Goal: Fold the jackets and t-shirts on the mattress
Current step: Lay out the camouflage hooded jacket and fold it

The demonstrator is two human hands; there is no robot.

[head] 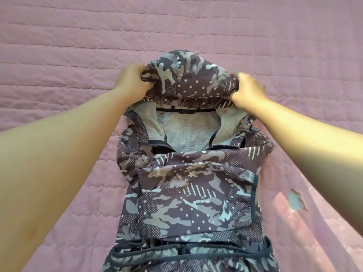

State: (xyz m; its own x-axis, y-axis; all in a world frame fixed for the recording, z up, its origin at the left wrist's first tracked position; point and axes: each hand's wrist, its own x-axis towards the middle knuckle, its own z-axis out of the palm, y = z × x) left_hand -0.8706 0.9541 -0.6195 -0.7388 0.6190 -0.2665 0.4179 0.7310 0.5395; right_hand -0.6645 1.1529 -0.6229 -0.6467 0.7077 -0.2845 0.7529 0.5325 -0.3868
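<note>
A dark camouflage hooded jacket (188, 193) lies lengthwise on the pink quilted mattress (59, 55), its sleeves folded across the chest and its grey mesh lining showing at the neck. The hood (188, 77) points away from me. My left hand (132, 80) grips the hood's left edge, fingers curled into the fabric. On the other side, my right hand (248, 90) grips the hood's right edge the same way. The jacket's hem runs off the bottom of the view.
The pink quilt covers the whole view around the jacket. A small torn patch (295, 200) showing pale blue sits to the right of the jacket, under my right forearm.
</note>
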